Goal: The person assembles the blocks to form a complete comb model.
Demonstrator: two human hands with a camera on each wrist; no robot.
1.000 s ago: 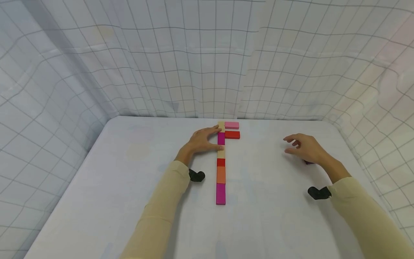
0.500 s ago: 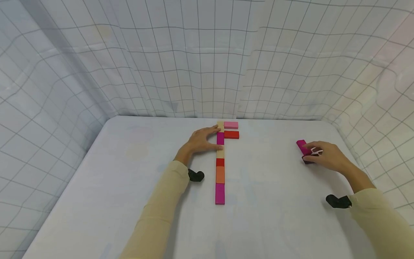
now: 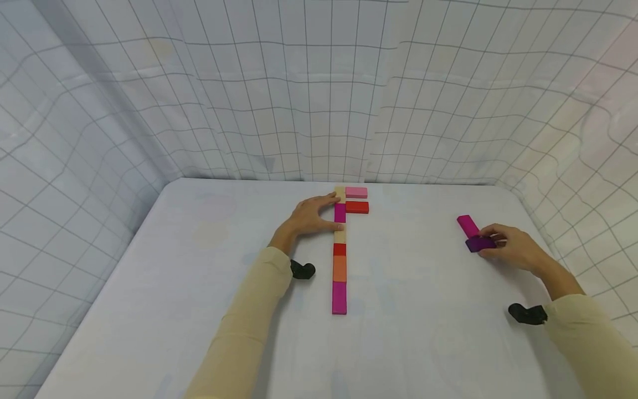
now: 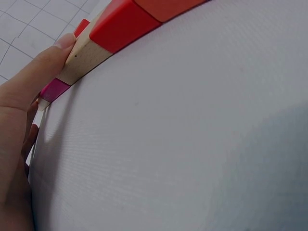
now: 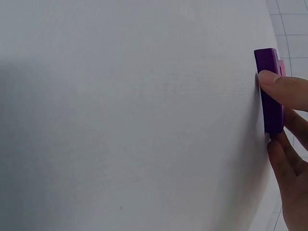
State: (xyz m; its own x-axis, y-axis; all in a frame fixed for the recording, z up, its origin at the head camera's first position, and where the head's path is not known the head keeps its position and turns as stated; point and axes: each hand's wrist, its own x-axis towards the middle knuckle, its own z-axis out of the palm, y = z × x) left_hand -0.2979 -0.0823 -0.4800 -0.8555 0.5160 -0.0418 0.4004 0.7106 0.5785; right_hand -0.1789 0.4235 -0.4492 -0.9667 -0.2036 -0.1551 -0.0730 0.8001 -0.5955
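On the white table a straight row of wooden blocks runs away from me, with an orange block (image 3: 339, 269) and a magenta block (image 3: 339, 298) at its near end. My left hand (image 3: 306, 216) rests on the row's far part, thumb on a beige block (image 4: 84, 62) and a fingertip by the farthest beige block (image 3: 341, 190). Over at the right, my right hand (image 3: 515, 248) pinches a purple block (image 5: 268, 110) between thumb and fingers. Another magenta block (image 3: 467, 225) lies slanted just beyond the purple one. Some right fingers are partly hidden in the head view.
A pink block (image 3: 356, 192) and a red block (image 3: 356, 207) lie crosswise against the right side of the row's far end, with a gap between them. Grid-patterned white curtains (image 3: 319, 111) enclose the table (image 3: 408, 310) at the back and both sides.
The right hand has moved right and toward me, uncovering the slanted magenta block, and now grips the purple block. My left hand has stayed in place on the row.
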